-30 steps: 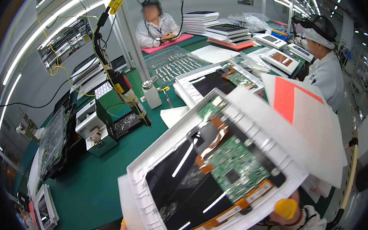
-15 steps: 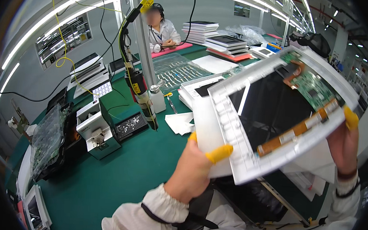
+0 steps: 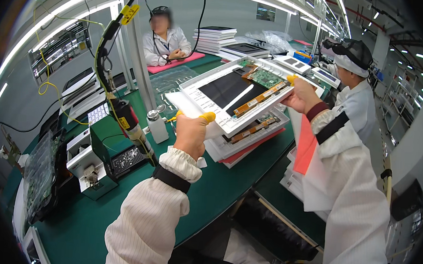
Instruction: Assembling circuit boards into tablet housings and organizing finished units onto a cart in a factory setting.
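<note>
Between my two hands is a white-framed display panel [image 3: 217,90], its back face up, with a green circuit board [image 3: 265,77], an orange strip and a loose white strip on it. My left hand [image 3: 191,133] grips the near left corner, along with a white sheet [image 3: 178,101] under the panel. The far right edge is in my right hand [image 3: 303,95]. Both hands wear yellow finger cots. Just below the held panel, a similar panel [image 3: 253,129] tops a stack with a red sheet [image 3: 256,147]; whether they touch is hidden.
An electric screwdriver [image 3: 127,122] hangs left of my left hand, near a white pump bottle [image 3: 157,127]. A metal box [image 3: 87,160] stands farther left. One person [image 3: 166,44] sits across the bench; another [image 3: 356,99] works at right. Red and white sheets [image 3: 306,145] lie beneath my right arm.
The panel has moved forward and left, away from my body, and is now flatter above the stack. My arms are stretched farther out. The view has shifted, showing the person at right.
</note>
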Motion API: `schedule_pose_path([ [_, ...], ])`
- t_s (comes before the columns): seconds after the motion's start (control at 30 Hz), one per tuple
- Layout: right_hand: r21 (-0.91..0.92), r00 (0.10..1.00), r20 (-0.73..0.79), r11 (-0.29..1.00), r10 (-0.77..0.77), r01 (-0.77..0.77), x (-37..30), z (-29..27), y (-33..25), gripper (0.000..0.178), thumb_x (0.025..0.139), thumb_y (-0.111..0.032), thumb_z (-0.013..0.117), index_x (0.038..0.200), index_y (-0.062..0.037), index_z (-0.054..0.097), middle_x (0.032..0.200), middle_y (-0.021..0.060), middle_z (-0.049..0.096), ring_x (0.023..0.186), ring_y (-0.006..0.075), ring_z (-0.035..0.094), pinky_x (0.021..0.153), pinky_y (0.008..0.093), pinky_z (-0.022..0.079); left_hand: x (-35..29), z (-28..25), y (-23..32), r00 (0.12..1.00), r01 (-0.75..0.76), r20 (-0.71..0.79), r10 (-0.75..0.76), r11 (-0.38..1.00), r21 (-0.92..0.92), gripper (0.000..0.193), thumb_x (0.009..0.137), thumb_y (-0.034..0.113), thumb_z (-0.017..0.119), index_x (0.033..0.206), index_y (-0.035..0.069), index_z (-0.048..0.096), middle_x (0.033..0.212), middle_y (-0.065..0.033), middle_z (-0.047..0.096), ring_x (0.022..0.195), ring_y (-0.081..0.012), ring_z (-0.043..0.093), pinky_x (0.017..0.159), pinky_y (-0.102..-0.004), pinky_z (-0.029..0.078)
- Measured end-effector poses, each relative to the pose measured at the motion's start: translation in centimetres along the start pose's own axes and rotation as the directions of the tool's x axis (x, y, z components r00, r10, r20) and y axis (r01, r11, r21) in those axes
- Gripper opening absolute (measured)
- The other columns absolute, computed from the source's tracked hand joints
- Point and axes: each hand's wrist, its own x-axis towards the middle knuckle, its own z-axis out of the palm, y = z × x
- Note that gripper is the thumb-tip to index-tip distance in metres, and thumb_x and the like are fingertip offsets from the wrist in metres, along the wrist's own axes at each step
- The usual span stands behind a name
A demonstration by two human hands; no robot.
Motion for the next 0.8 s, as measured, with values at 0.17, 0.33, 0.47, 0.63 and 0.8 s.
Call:
schedule_pose_path([
  [0.17, 0.076, 0.995, -0.01, 0.992, 0.1, -0.099, 3.7, -1.8, 4.1, 0.032, 0.095, -0.015, 0.037, 0.123, -0.0017, 0.044, 0.117, 0.0202, 0.054, 0.104, 0.0354, 0.059, 0.087, 0.0624, 0.046, 1.7, -0.2, -2.8, 0.997, -0.025, -0.07, 0.036, 0.989, 0.147, 0.038, 0.081, -0.012, 0.058, 0.114, 0.0, 0.045, 0.104, -0.0136, 0.061, 0.09, -0.0253, 0.065, 0.075, -0.038, 0.058],
  [0.33, -0.012, 0.98, 0.0, 0.98, 0.199, -0.199, 3.6, -3.2, 5.6, 0.033, 0.096, -0.017, 0.034, 0.124, -0.0014, 0.041, 0.115, 0.0184, 0.054, 0.102, 0.0329, 0.059, 0.086, 0.058, 0.048, 2.3, -1.1, -5.2, 0.996, -0.009, -0.092, 0.022, 0.989, 0.147, 0.044, 0.074, -0.014, 0.065, 0.113, -0.002, 0.049, 0.104, -0.0139, 0.062, 0.088, -0.0231, 0.064, 0.073, -0.0342, 0.054],
  [0.47, -0.137, 0.962, -0.056, 0.952, 0.267, -0.272, 3.3, -3.3, 5.7, 0.032, 0.096, -0.018, 0.035, 0.124, -0.003, 0.041, 0.113, 0.0182, 0.056, 0.097, 0.0325, 0.061, 0.083, 0.0524, 0.049, 1.7, -0.9, -5.8, 0.992, -0.044, -0.106, 0.062, 0.985, 0.166, 0.041, 0.076, -0.012, 0.065, 0.113, -0.002, 0.051, 0.103, -0.0139, 0.063, 0.087, -0.0235, 0.064, 0.072, -0.0346, 0.055],
  [0.63, -0.219, 0.942, -0.059, 0.916, 0.331, -0.336, 4.1, -5.2, 4.9, 0.033, 0.094, -0.019, 0.04, 0.124, -0.004, 0.04, 0.113, 0.0181, 0.055, 0.095, 0.033, 0.06, 0.087, 0.0497, 0.047, 2.0, -0.6, -6.5, 0.991, -0.069, -0.099, 0.092, 0.974, 0.218, 0.042, 0.076, -0.012, 0.065, 0.114, -0.003, 0.05, 0.105, -0.0147, 0.062, 0.088, -0.0236, 0.065, 0.073, -0.0337, 0.056],
  [0.8, -0.395, 0.972, -0.173, 0.893, 0.157, -0.214, 1.8, -3.8, 2.9, 0.054, 0.089, -0.023, 0.052, 0.133, -0.002, 0.031, 0.133, 0.0251, 0.036, 0.117, 0.0386, 0.045, 0.098, 0.0515, 0.038, 1.6, -1.9, -6.2, 0.996, -0.001, -0.08, 0.027, 0.951, 0.308, 0.04, 0.078, -0.011, 0.065, 0.114, -0.004, 0.048, 0.107, -0.0152, 0.062, 0.089, -0.0237, 0.065, 0.074, -0.0333, 0.056],
])
